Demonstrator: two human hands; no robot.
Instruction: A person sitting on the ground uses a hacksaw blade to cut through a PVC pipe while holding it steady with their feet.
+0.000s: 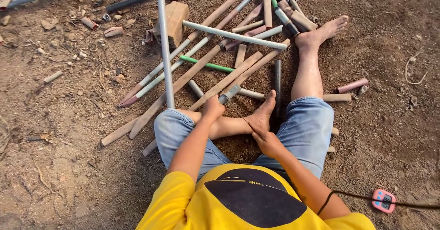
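A person in a yellow shirt sat on bare dirt ground point(68, 166) among scattered pipes. A brown cardboard box point(173, 21) lay beyond the pile. The left hand point(213, 107) had its grip closed around a short grey pipe piece point(229, 94) just above the shin. The right hand point(267, 143) rested half-curled against the bare foot point(262, 115), holding nothing. A small pink timer point(383, 200) lay at the right.
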